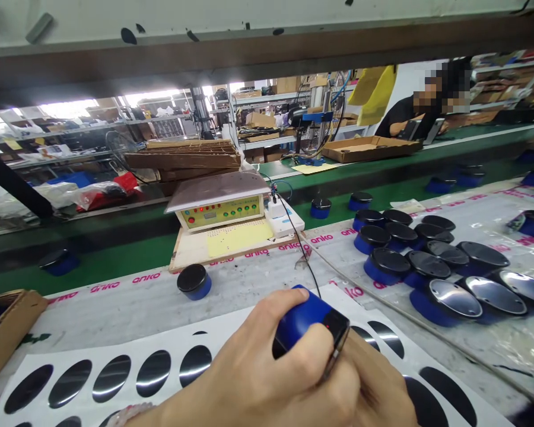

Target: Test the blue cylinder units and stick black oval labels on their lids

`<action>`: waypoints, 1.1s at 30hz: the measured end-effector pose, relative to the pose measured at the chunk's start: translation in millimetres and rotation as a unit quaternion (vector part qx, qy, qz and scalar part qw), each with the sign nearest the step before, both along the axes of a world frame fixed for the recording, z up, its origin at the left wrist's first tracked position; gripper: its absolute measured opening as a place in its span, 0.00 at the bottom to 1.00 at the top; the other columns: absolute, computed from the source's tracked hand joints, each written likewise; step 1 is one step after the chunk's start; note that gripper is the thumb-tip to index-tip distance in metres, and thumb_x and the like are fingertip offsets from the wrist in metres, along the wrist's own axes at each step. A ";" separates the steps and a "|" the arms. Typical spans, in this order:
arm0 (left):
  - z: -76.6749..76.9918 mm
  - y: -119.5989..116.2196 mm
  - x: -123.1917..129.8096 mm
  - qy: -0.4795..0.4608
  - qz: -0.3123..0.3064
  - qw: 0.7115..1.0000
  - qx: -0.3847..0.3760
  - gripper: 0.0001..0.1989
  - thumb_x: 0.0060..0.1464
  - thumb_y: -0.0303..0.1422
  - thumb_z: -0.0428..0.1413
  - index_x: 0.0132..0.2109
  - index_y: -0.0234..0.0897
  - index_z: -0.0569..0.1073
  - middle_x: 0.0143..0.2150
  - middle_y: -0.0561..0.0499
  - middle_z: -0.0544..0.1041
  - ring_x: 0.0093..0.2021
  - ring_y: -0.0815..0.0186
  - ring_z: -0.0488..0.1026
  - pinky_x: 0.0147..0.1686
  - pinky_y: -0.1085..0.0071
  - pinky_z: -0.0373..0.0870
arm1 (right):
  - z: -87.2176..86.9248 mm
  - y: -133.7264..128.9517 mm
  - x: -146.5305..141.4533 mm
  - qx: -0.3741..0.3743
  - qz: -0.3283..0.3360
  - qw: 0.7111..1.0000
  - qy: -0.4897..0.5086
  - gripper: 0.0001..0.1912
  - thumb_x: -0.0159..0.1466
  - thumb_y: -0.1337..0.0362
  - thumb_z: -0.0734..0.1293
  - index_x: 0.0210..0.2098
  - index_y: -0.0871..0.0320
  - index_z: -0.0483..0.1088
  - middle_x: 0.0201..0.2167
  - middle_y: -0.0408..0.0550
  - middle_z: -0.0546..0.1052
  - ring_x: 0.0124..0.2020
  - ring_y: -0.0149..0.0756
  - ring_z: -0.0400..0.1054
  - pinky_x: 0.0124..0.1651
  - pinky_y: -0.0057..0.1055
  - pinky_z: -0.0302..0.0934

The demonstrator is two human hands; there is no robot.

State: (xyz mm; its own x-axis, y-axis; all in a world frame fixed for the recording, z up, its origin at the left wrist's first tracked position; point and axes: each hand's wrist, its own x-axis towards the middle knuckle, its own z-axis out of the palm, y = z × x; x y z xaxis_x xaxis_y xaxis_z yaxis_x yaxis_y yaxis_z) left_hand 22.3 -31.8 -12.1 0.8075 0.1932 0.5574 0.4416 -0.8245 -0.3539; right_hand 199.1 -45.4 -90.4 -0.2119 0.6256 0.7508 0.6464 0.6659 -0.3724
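My left hand (276,362) is wrapped round a blue round device (302,320) with a dark glossy face, tilted on its side. Behind and to the right, my right hand (376,385) is against the same device, its fingertips mostly hidden by my left hand. Below both hands lies a white sheet (231,323) bearing rows of black oval stickers (153,372). One blue device with a black top (194,281) stands beyond the sheet, left of my hands.
Several blue devices with black tops (429,264) stand at the right. A control box (222,210) sits behind. A cable (409,320) crosses the table. Cardboard box (15,332) at left; green conveyor (129,258) with devices beyond. A person (404,112) works at back right; a shelf (249,35) overhangs.
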 end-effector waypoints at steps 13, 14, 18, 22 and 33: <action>-44.1 57.4 -55.4 -0.090 0.277 0.900 -0.325 0.26 0.51 0.36 0.57 0.56 0.39 0.59 0.55 0.43 0.65 0.48 0.55 0.71 0.46 0.59 0.72 | -4.2 13.6 13.3 -0.013 -0.030 0.997 -0.063 0.07 0.67 0.71 0.58 0.37 0.61 0.68 0.23 0.44 0.68 0.23 0.31 0.62 0.26 0.29 0.56; -49.4 67.5 -66.2 -0.117 0.320 0.879 -0.334 0.24 0.52 0.35 0.56 0.55 0.40 0.60 0.54 0.44 0.65 0.46 0.54 0.72 0.45 0.57 0.72 | -4.7 14.2 18.8 -0.025 -0.036 0.998 -0.049 0.07 0.67 0.70 0.59 0.37 0.61 0.68 0.23 0.44 0.68 0.23 0.30 0.62 0.26 0.28 0.56; -50.9 96.6 -67.3 -0.148 0.331 0.864 -0.348 0.22 0.51 0.32 0.56 0.54 0.35 0.62 0.54 0.38 0.63 0.55 0.41 0.64 0.52 0.40 0.59 | -4.5 8.9 32.1 -0.099 0.035 0.994 0.016 0.07 0.68 0.68 0.58 0.41 0.57 0.67 0.27 0.43 0.69 0.27 0.29 0.65 0.29 0.24 0.60; -43.4 113.7 35.3 -0.135 0.163 0.889 -0.407 0.32 0.50 0.36 0.60 0.59 0.36 0.58 0.61 0.40 0.59 0.63 0.51 0.54 0.62 0.53 0.50 | -0.8 -6.3 25.8 -0.148 0.068 0.987 0.017 0.13 0.69 0.66 0.57 0.51 0.53 0.65 0.33 0.45 0.72 0.34 0.29 0.69 0.37 0.21 0.65; -53.2 137.5 147.1 -0.246 -0.043 0.667 -0.702 0.32 0.46 0.45 0.61 0.54 0.34 0.63 0.55 0.39 0.69 0.52 0.55 0.69 0.50 0.59 0.66 | 11.0 -16.8 54.4 -0.071 -0.064 0.987 0.131 0.08 0.67 0.68 0.60 0.43 0.53 0.68 0.33 0.44 0.73 0.34 0.30 0.70 0.34 0.21 0.64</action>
